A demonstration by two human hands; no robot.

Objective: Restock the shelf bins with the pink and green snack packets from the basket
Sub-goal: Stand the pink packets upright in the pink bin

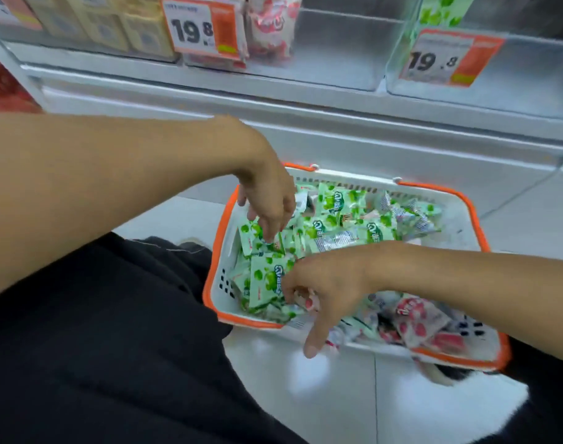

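A white basket with an orange rim [221, 232] stands on the floor in front of the shelf. Several green snack packets [341, 216] fill its far and left parts, and pink snack packets [414, 318] lie in its near right corner. My left hand [267, 197] hangs over the left side with its fingers pointing down, their tips touching a green packet [253, 233]. My right hand [331, 283] is at the near edge, its fingers curled round a small pink packet [306, 299]. On the shelf, one clear bin [338, 59] holds pink packets [270, 27], and another clear bin [530, 84] shows a green packet [443, 11].
Orange-and-white price tags reading 19.8 hang on the pink bin [200, 27] and the green bin [446, 59]. Beige boxes [113, 27] fill the bin to the left. My black-clothed leg [113, 331] lies left of the basket on the white tiled floor [306, 395].
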